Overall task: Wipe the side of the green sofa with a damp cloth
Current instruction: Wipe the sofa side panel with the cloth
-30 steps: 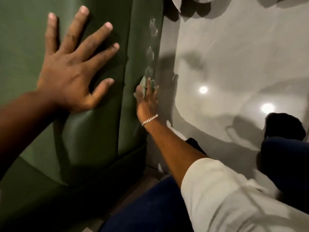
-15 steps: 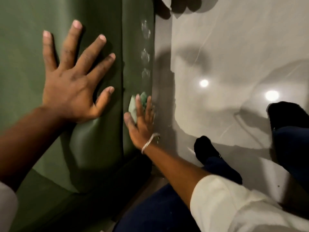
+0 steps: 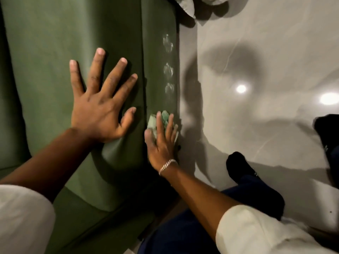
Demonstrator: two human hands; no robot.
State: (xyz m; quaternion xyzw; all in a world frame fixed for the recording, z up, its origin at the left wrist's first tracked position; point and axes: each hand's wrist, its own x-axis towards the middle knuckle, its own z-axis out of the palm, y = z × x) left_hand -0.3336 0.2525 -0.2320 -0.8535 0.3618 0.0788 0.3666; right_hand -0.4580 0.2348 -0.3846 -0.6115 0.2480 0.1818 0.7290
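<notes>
The green sofa (image 3: 45,61) fills the left half of the head view. Its narrow side panel (image 3: 157,24) runs down next to the floor and carries three pale wet marks (image 3: 168,70). My right hand (image 3: 162,142), with a bracelet at the wrist, presses a small pale green cloth (image 3: 153,121) flat against that side panel, just below the marks. Most of the cloth is hidden under the fingers. My left hand (image 3: 99,105) lies flat with fingers spread on the sofa's broad top surface, holding nothing.
A glossy grey tiled floor (image 3: 266,43) with light reflections spreads to the right. My legs in dark blue trousers and black socks (image 3: 240,167) sit on it beside the sofa. A pale cushion or fabric (image 3: 185,4) lies at the top edge.
My right hand has slid the cloth down the side panel toward me, leaving the wet marks above it. My left hand stays pressed on the sofa.
</notes>
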